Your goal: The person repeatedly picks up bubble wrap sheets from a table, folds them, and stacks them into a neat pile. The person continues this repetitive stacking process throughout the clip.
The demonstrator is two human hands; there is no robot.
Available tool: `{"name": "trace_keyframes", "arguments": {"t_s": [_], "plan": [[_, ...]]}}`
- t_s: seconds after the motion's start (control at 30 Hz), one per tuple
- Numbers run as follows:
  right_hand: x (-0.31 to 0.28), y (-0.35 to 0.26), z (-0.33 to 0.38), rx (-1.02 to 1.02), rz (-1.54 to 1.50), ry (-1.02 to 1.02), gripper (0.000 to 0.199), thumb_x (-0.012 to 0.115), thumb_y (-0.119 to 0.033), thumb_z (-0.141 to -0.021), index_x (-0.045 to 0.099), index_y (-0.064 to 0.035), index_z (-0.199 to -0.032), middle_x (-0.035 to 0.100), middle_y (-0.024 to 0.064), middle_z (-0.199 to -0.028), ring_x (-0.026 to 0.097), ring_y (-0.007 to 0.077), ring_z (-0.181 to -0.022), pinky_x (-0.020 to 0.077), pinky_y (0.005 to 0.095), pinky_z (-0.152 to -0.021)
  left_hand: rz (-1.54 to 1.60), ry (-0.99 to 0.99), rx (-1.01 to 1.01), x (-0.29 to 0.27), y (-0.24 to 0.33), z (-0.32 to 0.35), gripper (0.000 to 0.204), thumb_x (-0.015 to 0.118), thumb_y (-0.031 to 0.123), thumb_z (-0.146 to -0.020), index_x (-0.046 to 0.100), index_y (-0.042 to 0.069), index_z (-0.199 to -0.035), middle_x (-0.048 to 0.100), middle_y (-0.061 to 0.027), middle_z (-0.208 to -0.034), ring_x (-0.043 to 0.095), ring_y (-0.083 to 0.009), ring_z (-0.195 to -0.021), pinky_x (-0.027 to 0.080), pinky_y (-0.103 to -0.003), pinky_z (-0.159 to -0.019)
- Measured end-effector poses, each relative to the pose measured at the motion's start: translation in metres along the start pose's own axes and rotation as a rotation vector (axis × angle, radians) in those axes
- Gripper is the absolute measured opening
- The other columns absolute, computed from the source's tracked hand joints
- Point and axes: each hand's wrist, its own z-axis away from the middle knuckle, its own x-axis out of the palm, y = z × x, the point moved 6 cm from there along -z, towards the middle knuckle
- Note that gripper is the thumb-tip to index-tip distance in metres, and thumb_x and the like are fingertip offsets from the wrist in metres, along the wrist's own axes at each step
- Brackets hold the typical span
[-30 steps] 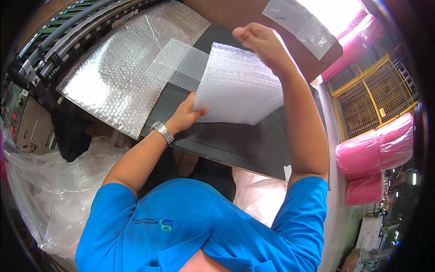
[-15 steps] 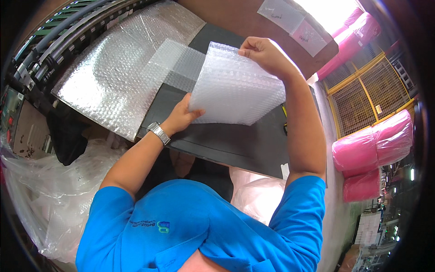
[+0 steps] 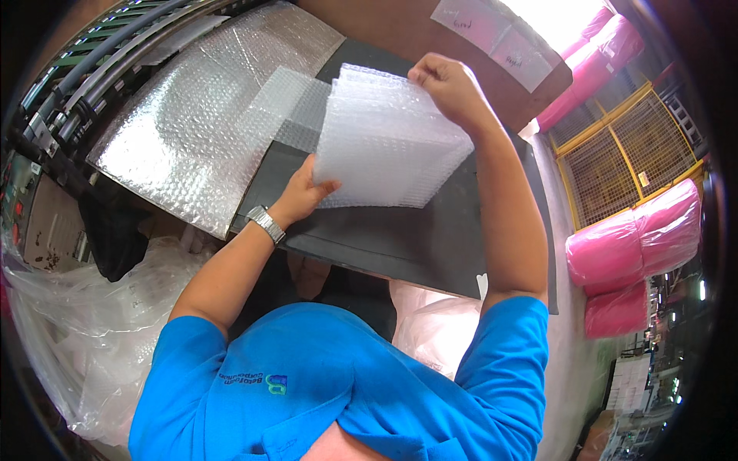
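A stack of clear bubble-wrap bags stands tilted above a dark grey work table. My right hand grips the stack's top right corner. My left hand holds its lower left edge, with a metal watch on that wrist. A single thin bubble-wrap piece lies flat on the table just behind the stack.
A large bubble-wrap sheet covers the surface at left, beside a roller conveyor. Clear plastic bags bulge at lower left. A brown cardboard box sits beyond the table. Pink rolls and a yellow mesh fence stand at right.
My right hand has come down and toward me with the stack's top corner. The stack now stands lower over the table; my left hand stays on its lower edge.
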Motion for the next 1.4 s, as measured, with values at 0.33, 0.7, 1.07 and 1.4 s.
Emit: {"name": "trace_keyframes", "arguments": {"t_s": [0.33, 0.7, 1.07, 1.4], "plan": [[-0.018, -0.029, 0.019, -0.111, -0.193, 0.110, 0.028, 0.060, -0.031, -0.079, 0.062, -0.0027, -0.080, 0.054, 0.0044, -0.070, 0.051, 0.0142, -0.066, 0.0417, 0.0274, -0.064, -0.072, -0.006, -0.035, -0.003, 0.003, 0.002, 0.056, 0.062, 0.035, -0.079, 0.039, -0.001, -0.115, 0.053, -0.0144, -0.106, 0.050, -0.0207, -0.100, 0.038, -0.032, -0.087], [-0.018, -0.012, 0.017, 0.133, -0.618, 0.219, 0.021, 0.053, -0.023, -0.084, 0.057, -0.0040, -0.075, 0.053, 0.0011, -0.073, 0.049, 0.0104, -0.066, 0.0414, 0.0250, -0.063, -0.084, -0.027, -0.030, -0.002, 0.001, 0.002, 0.056, 0.062, 0.035, -0.079, 0.039, -0.001, -0.115, 0.052, -0.0147, -0.106, 0.050, -0.0216, -0.100, 0.039, -0.033, -0.086], [0.009, -0.031, 0.019, -0.032, -0.522, 0.305, 0.022, 0.055, -0.022, -0.083, 0.058, -0.0014, -0.076, 0.053, 0.0026, -0.069, 0.052, 0.0137, -0.065, 0.0429, 0.0259, -0.065, -0.086, -0.009, -0.004, -0.001, 0.003, 0.001, 0.055, 0.062, 0.037, -0.078, 0.041, -0.001, -0.112, 0.053, -0.0157, -0.103, 0.051, -0.0233, -0.098, 0.039, -0.033, -0.085], [0.030, -0.062, 0.034, -0.311, 0.003, 0.180, 0.016, 0.056, -0.021, -0.082, 0.058, -0.0054, -0.080, 0.056, 0.0063, -0.078, 0.054, 0.0193, -0.071, 0.0429, 0.0305, -0.071, -0.178, 0.008, -0.014, -0.005, -0.004, 0.002, 0.058, 0.061, 0.039, -0.078, 0.040, -0.002, -0.114, 0.053, -0.0170, -0.105, 0.051, -0.0248, -0.099, 0.039, -0.034, -0.085]]}}
